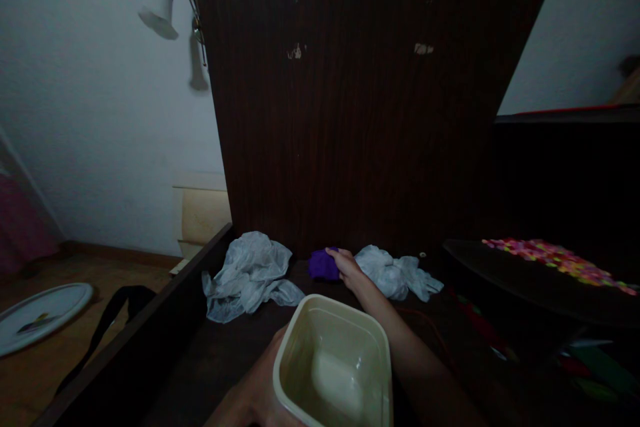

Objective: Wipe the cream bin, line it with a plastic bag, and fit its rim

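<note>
My left hand (257, 383) is closed around the near left side of a cream plastic container (283, 373), tilted so that its bare inside faces me. Past the container reaches my right hand (346, 265), its fingers closed on a folded purple cloth (323, 265) by the dark panel. I cannot tell whether the cloth is lifted or rests on the surface. To its left lies a large crumpled white plastic bag (255, 273). Another crumpled white plastic bag (393, 271) sits just right of my right wrist.
A tall dark wooden panel (350, 133) closes off the back. Along the left runs a raised wooden edge (165, 300). On the right, a dark curved board (500, 267) bears a strip of small colourful pieces (555, 260). A wall lamp (161, 12) hangs at upper left.
</note>
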{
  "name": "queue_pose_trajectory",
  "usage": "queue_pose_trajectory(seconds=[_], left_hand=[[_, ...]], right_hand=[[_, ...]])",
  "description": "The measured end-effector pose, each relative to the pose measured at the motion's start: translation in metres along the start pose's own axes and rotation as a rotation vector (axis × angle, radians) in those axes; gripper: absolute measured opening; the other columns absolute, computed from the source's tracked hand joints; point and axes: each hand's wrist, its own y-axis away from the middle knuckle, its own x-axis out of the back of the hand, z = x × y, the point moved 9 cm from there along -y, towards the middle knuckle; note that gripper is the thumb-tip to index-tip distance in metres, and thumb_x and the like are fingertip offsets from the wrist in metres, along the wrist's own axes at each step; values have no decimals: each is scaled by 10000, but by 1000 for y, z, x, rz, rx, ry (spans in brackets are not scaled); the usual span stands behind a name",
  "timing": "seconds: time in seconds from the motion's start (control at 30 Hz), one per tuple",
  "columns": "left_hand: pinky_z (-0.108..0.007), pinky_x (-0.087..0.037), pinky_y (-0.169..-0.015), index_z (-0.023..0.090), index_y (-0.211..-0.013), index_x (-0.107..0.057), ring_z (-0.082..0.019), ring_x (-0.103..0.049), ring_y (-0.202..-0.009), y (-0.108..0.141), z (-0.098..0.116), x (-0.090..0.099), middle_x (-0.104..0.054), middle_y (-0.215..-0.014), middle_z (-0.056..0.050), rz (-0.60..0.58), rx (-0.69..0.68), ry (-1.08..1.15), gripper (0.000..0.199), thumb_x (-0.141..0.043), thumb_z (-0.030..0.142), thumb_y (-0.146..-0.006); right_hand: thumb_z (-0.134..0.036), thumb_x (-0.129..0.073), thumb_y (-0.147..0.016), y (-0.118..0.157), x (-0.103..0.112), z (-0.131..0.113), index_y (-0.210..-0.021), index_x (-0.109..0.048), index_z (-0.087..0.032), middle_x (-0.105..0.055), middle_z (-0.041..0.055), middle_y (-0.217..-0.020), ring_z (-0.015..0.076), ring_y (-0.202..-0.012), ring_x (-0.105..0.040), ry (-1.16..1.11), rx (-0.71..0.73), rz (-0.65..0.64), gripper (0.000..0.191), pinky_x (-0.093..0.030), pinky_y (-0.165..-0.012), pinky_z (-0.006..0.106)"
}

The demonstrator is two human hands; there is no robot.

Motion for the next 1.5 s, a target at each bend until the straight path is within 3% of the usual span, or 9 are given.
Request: queue_pose_trajectory(seconds=[0.4, 0.6, 0.7, 0.8, 0.9, 1.0, 1.17, 1.3, 1.5], left_hand=[[-575, -548, -1004, 236, -1474, -491, -447, -606, -1251, 2, 0, -1, -658, -1334, -170, 22, -22, 117, 1230, -918, 675, -408], [-583, -564, -953, 162, -1513, -364, -397, -679, -1118, 11, -21, 3, -657, -1274, -226, 161, 43, 260, 1254, -831, 775, -523], [-566, -565, -974, 177, -1514, -345, -380, -679, -1130, 11, -24, 9, -657, -1271, -209, 226, 52, 269, 1221, -842, 745, -553], [-578, -541, -1018, 188, -1550, -262, -385, -657, -1180, 9, -22, 16, -645, -1288, -198, 282, 38, 254, 1264, -866, 698, -563], [-587, -520, -1042, 187, -1569, -203, -386, -642, -1205, 7, -20, 19, -636, -1292, -195, 312, 32, 235, 1298, -882, 664, -570], [-578, -507, -1057, 171, -1562, -205, -388, -627, -1225, 6, -20, 21, -612, -1321, -207, 346, 22, 216, 1305, -877, 684, -567], [-581, -469, -1090, 161, -1544, -240, -401, -586, -1273, 4, -20, 20, -564, -1382, -216, 363, 4, 196, 1308, -897, 681, -539], [-592, -426, -1123, 146, -1552, -214, -412, -553, -1309, 3, -18, 21, -553, -1383, -225, 359, -8, 211, 1343, -872, 726, -536], [-601, -311, -1198, 136, -1570, -194, -442, -406, -1427, 6, -7, 29, -399, -1535, -242, 306, -35, 128, 1305, -765, 810, -609]], right_hand=[[-340, -650, -968, -3, 0, -10, -1201, -641, -154, -652, 89, -1231, 232, -1066, -656, 342, 131, 36, 298, -569, -904, 444], [-191, -735, -812, 23, 15, -37, -998, -703, -176, -711, 97, -1148, 264, -1222, -600, 365, 288, 46, 189, -395, -1126, 427], [-319, -673, -844, 46, 18, -47, -946, -713, -170, -736, 104, -1117, 252, -1166, -645, 295, 341, -48, 185, -443, -1078, 390], [-548, -592, -876, 78, 18, -51, -939, -722, -171, -752, 115, -1101, 247, -1098, -690, 200, 357, -183, 404, -502, -1010, 385], [-702, -585, -848, 116, 17, -49, -986, -735, -178, -750, 130, -1132, 272, -1135, -680, 15, 351, -376, 562, -476, -1052, 426], [-695, -578, -883, 151, 20, -39, -1182, -700, -223, -688, 117, -1310, 274, -1301, -583, -27, 351, -498, 572, -388, -1146, 454], [-674, -633, -870, 192, 22, -29, -1543, -390, -261, -372, 121, -1630, 259, -1510, -338, 88, 480, -621, 826, -252, -1235, 446], [-605, -800, -754, 202, 23, -29, -1610, -211, -241, -244, 166, -1677, 289, -1534, -282, 199, 556, -559, 1101, -222, -1250, 483], [-437, -828, -782, 192, 35, -26, -1529, -348, -261, -346, 161, -1633, 281, -1514, -329, 174, 578, -453, 905, -234, -1252, 506]])
